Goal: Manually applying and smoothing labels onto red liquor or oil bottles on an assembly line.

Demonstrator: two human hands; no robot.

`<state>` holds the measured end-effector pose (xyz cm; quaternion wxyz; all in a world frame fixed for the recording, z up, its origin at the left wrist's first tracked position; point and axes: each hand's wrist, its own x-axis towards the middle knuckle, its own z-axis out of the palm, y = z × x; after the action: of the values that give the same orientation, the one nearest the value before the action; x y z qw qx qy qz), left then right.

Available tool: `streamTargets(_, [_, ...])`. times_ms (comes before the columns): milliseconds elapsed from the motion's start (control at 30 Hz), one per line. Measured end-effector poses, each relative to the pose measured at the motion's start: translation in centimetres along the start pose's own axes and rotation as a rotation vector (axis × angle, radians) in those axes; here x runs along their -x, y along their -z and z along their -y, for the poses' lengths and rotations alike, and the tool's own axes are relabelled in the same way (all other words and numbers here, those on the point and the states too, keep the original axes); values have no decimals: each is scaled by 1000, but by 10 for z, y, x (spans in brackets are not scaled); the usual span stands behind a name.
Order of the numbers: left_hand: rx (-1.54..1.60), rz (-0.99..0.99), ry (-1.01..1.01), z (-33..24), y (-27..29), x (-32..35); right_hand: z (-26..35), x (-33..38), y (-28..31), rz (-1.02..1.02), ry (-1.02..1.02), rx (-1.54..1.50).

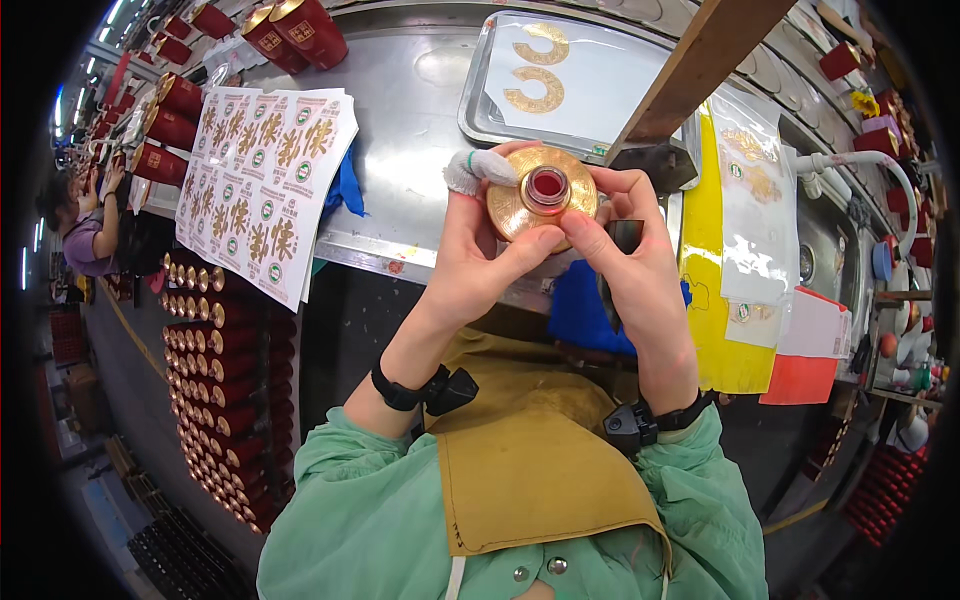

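Both my hands hold a red bottle (547,190) with a gold, disc-like shoulder, seen from above its open neck. My left hand (478,235) grips the left side, thumb pressed on the gold near edge; one finger wears a white fabric cover (480,170). My right hand (640,240) grips the right side, its thumb also on the gold, close to the left thumb. A dark flat piece (625,237) shows beside my right palm; its kind I cannot make out. The bottle's lower body is hidden under the gold shoulder and my hands.
Beyond my hands, a metal tray (475,105) bears two gold C-shaped stickers (535,90). Printed sticker sheets (262,180) lie left, above racked red bottles (215,370). A wooden post (695,70) slants at right, near yellow sheets (705,300). Another person (90,220) works far left.
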<state>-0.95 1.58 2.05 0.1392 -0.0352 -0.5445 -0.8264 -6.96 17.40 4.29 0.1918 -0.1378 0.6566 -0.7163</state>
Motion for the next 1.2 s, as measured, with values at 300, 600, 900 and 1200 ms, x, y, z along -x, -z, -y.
streamTargets(300, [-14, -8, -3, 2, -1, 1, 0, 0, 2, 1, 10, 2])
streamTargets(600, [26, -31, 42, -1, -4, -1, 2, 2, 1, 1, -6, 0])
streamTargets(900, [-1, -111, 111, -1, -9, -3, 16, 7, 33, 34, 188, 120])
streamTargets(1200, [-199, -136, -156, 12, -12, 3, 63, 0, 32, 90, 977, 819])
